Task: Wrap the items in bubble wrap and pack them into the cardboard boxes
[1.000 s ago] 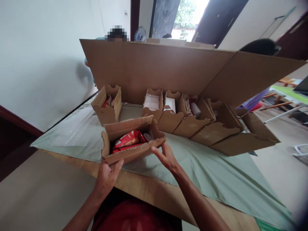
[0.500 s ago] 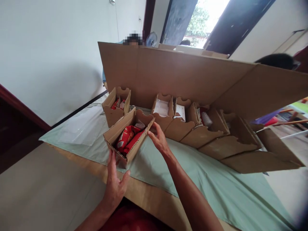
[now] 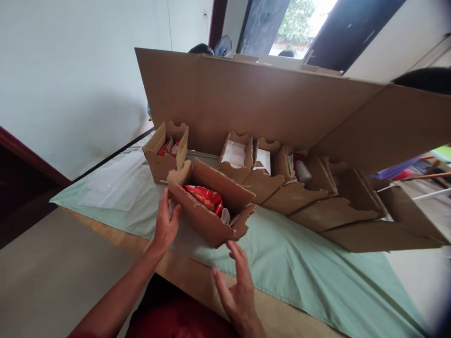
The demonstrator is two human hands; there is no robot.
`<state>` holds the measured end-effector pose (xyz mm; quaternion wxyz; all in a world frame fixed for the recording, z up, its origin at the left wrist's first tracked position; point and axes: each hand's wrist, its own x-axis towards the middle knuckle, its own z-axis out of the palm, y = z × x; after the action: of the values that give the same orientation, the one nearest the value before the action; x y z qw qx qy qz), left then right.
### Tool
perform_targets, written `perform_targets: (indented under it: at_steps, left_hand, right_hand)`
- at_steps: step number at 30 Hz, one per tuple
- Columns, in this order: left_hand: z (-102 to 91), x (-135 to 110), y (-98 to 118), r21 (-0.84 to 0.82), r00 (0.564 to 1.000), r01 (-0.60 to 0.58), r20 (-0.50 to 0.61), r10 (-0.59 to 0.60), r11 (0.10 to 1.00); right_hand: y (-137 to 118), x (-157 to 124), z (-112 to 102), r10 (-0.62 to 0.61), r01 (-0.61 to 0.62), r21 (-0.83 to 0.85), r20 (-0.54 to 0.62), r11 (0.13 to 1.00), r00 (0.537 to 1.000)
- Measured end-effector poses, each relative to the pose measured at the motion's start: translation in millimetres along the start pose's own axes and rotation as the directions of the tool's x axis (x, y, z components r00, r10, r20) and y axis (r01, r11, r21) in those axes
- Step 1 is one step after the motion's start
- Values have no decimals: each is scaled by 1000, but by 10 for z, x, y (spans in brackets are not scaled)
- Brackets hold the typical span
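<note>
A cardboard bin (image 3: 207, 218) stands at an angle on the green cloth (image 3: 278, 249) in front of me. Inside it lie a red packet (image 3: 206, 197) and a clear plastic-wrapped item (image 3: 226, 216). My left hand (image 3: 166, 223) is at the bin's left end, fingers extended and thumb apart; whether the fingertips touch the cardboard I cannot tell. Just off the bin's near right corner, my right hand (image 3: 237, 286) is open, thumb and fingers spread with nothing between them.
Behind at left stands another bin (image 3: 164, 157) with red packets. A row of several bins (image 3: 310, 206) runs off to the right. A tall cardboard panel (image 3: 253, 103) closes the back, heads showing above it. Clear plastic sheets (image 3: 116, 183) lie on the left.
The bin has been turned on the cloth, so its long side now runs from upper left to lower right. My right hand has come off its far edge and drawn back nearer to me.
</note>
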<state>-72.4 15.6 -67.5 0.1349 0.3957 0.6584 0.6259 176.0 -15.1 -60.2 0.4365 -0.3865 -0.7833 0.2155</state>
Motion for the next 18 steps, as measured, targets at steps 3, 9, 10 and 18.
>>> perform_targets:
  at_steps: [3,9,10,18]
  left_hand:
    - [162,199,-14,-33,999,-22,27,23,999]
    - [143,95,-20,-78,995,60,82,-54,995]
    - [123,25,-22,-94,993,76,98,-67,993]
    - [275,231,-85,-243,974,82,223,-26,967]
  right_hand:
    - [-119,89,216,-75,71,45,90,996,993]
    - [123,299,204,-115,106,104,82,989,990]
    - [229,352,164,-43,42,97,16,994,999]
    - [656,750,423,176,-213,310,143,927,974]
